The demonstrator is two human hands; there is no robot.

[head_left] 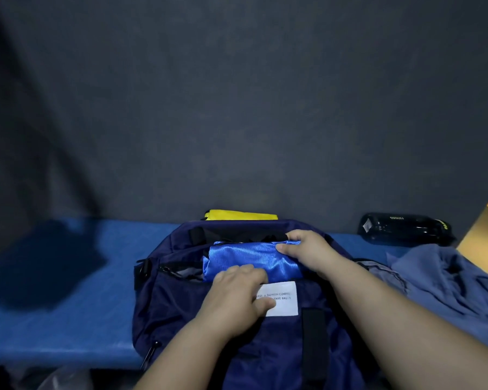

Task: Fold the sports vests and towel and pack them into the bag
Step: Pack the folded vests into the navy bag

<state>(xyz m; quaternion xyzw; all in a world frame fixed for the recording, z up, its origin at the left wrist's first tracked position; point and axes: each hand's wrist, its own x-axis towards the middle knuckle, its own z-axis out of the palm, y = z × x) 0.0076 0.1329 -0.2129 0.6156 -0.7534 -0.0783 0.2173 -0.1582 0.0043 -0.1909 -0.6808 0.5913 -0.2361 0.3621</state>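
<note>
A navy bag (181,299) with a white label stands on the blue bench, its top opening unzipped. A folded shiny blue vest (245,257) sits half inside that opening. My right hand (304,249) pinches the vest's far right corner, thumb on the near side of it. My left hand (237,291) rests on the bag's front over the label, its fingers curled onto the vest's near edge. A folded yellow vest (240,214) lies behind the bag. A grey-blue towel (445,282) lies crumpled on the bench to the right.
The blue bench (68,319) runs left to right against a dark grey wall. A dark water bottle (403,229) lies on its side at the back right. A dark shadow patch covers the bench's left part.
</note>
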